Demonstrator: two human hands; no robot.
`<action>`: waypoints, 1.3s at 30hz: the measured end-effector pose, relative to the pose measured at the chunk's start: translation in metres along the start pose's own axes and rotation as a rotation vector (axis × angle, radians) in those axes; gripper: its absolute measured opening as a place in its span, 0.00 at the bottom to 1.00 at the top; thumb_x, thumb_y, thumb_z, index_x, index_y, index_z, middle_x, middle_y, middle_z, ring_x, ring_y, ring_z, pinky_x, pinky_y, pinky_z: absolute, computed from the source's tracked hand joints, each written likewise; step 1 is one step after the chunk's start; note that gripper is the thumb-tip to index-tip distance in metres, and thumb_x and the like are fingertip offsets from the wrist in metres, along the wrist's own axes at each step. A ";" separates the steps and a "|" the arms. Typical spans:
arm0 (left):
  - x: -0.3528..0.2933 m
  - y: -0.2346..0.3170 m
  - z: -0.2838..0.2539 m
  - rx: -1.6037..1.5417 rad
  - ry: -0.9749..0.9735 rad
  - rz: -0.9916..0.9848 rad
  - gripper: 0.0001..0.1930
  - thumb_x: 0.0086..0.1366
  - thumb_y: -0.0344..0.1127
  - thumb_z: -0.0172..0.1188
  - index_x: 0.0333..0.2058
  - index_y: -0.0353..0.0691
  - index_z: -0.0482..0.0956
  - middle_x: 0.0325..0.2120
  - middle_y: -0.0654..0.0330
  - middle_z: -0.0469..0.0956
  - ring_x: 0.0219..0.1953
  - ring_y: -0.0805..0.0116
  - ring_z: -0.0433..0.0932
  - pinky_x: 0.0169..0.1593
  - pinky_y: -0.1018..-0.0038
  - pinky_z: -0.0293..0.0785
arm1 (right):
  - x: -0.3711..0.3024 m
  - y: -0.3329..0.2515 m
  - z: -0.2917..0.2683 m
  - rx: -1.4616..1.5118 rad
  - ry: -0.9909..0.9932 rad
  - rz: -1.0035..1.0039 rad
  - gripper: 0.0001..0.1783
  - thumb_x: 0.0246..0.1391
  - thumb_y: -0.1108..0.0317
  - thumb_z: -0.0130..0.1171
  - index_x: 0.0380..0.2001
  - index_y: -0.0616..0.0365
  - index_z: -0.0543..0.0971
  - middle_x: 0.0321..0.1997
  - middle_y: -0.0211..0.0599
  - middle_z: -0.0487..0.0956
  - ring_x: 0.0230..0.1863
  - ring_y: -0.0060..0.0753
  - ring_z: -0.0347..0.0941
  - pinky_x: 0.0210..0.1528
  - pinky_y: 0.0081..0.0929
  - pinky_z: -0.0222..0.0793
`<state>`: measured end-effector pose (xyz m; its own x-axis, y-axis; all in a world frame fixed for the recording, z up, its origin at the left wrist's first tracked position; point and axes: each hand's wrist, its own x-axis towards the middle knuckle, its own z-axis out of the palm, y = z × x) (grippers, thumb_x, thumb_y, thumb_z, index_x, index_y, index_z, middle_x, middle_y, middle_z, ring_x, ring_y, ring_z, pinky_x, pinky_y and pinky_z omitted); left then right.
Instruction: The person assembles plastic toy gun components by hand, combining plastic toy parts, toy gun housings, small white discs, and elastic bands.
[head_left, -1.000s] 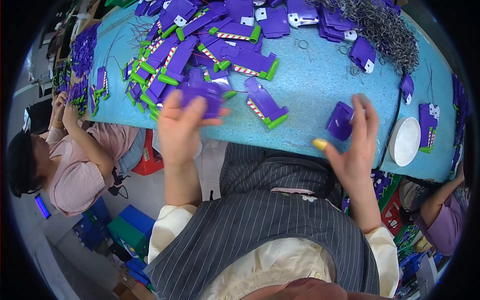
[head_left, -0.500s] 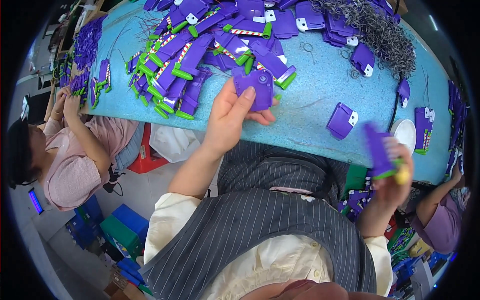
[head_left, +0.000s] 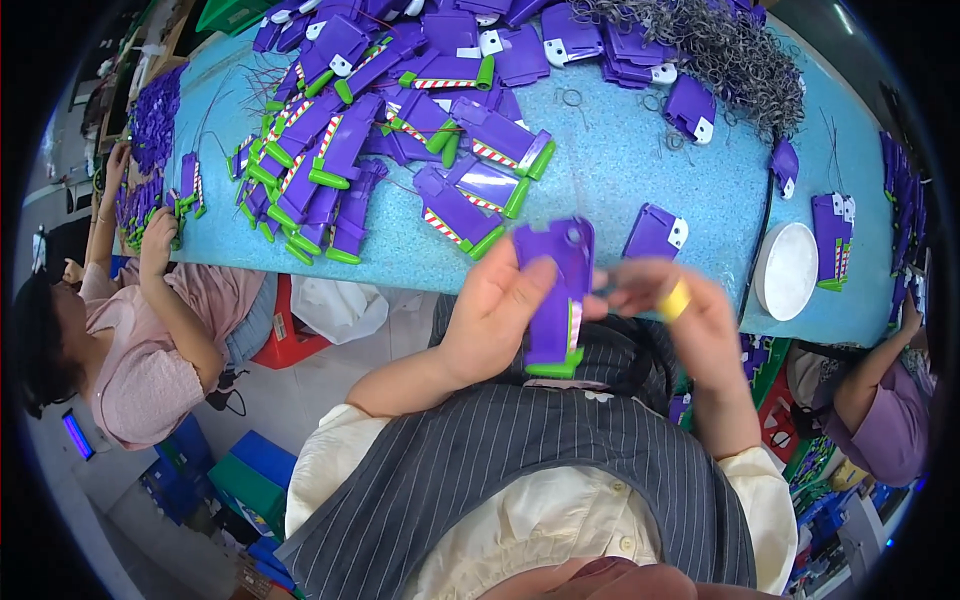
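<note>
My left hand (head_left: pixel 498 312) is closed on a purple plastic toy wing (head_left: pixel 556 270) with a red-and-white striped edge and a green tip. It holds the wing upright above the table's near edge, the green tip down by my lap. Close to the wing's right side is my right hand (head_left: pixel 685 305), with a yellow band on one finger. Motion smears its fingers, so whether they grip anything cannot be made out. A purple panel with a white corner (head_left: pixel 655 232) lies on the table just beyond the right hand.
Purple wings with green tips (head_left: pixel 330 150) pile up at the far left. A heap of small dark metal rings (head_left: pixel 740 60) lies at the far right. A round white dish (head_left: pixel 787 270) sits near the right edge. People work at left (head_left: pixel 150 340) and right (head_left: pixel 880 420).
The right hand has come in from the right to beside the left hand. The left hand has lowered toward my lap and now holds the green-tipped wing; another wing lies at the pile's near edge.
</note>
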<state>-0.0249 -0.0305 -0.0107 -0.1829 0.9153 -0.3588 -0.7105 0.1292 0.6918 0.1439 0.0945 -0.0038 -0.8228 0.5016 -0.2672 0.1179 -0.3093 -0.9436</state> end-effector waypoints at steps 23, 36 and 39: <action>-0.004 -0.015 0.022 0.170 -0.097 0.190 0.17 0.66 0.26 0.43 0.53 0.30 0.60 0.46 0.56 0.71 0.44 0.72 0.74 0.48 0.76 0.71 | 0.010 -0.003 0.021 -0.744 0.432 -0.648 0.14 0.33 0.79 0.65 0.29 0.65 0.76 0.24 0.39 0.75 0.23 0.34 0.73 0.22 0.24 0.68; -0.004 -0.019 0.009 0.520 -0.027 0.254 0.13 0.64 0.25 0.49 0.47 0.29 0.69 0.30 0.62 0.78 0.28 0.84 0.72 0.31 0.84 0.69 | 0.015 -0.004 0.020 -0.940 0.431 -0.698 0.14 0.32 0.77 0.65 0.28 0.63 0.75 0.23 0.38 0.74 0.21 0.34 0.72 0.20 0.25 0.66; -0.003 -0.017 0.009 0.632 -0.003 0.274 0.13 0.62 0.25 0.50 0.46 0.29 0.70 0.29 0.60 0.79 0.27 0.82 0.74 0.30 0.82 0.71 | 0.016 -0.005 0.020 -0.937 0.407 -0.659 0.14 0.33 0.77 0.65 0.28 0.62 0.75 0.23 0.37 0.74 0.21 0.34 0.72 0.20 0.26 0.66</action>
<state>-0.0063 -0.0317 -0.0158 -0.2972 0.9476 -0.1175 -0.1061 0.0895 0.9903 0.1191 0.0879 0.0004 -0.6619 0.6112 0.4340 0.2373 0.7200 -0.6521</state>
